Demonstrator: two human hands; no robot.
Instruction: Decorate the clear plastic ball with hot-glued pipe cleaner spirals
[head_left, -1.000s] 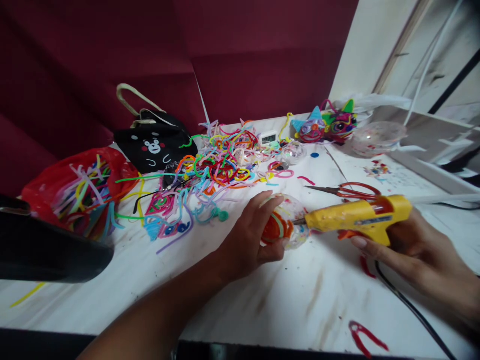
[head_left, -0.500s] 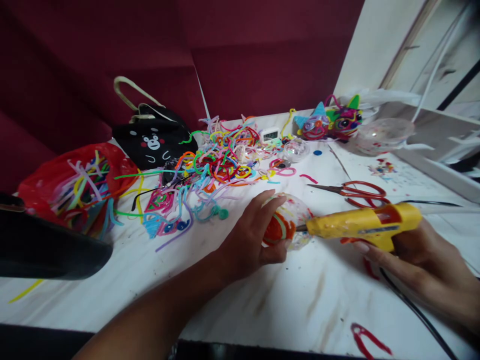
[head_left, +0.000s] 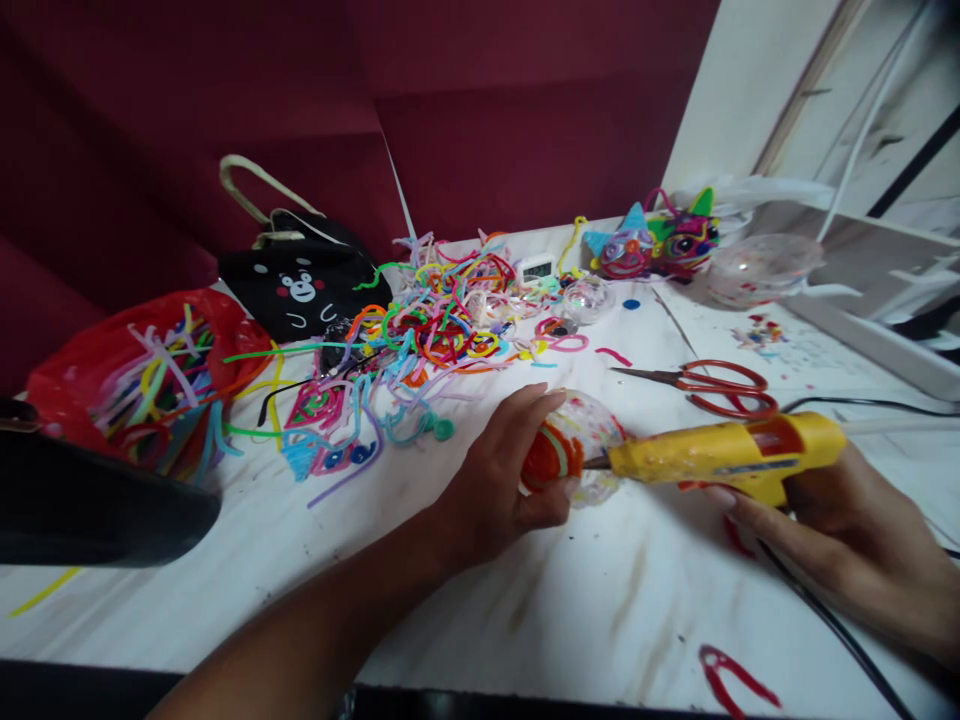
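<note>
My left hand (head_left: 506,470) is closed around a round ball (head_left: 553,458) covered with orange and pale green pipe cleaner. Just behind it rests a clear plastic bowl (head_left: 596,425) with coloured specks, partly hidden by the ball and my fingers. My right hand (head_left: 847,540) grips a yellow hot glue gun (head_left: 712,455), thumb near its red trigger. The gun's metal nozzle points left and meets the right edge of the orange covering. Its dark cord runs below my wrist.
Red-handled scissors (head_left: 724,385) lie behind the glue gun. A heap of pipe cleaners (head_left: 442,320) spreads at the back, near a black bag (head_left: 300,275) and a red bag (head_left: 217,330). Two decorated ball figures (head_left: 626,245) stand back right. A bent red pipe cleaner (head_left: 727,675) lies in front.
The view has shifted slightly. My left hand still holds the ball, and the glue gun's nozzle stays against the orange covering with almost no movement.
</note>
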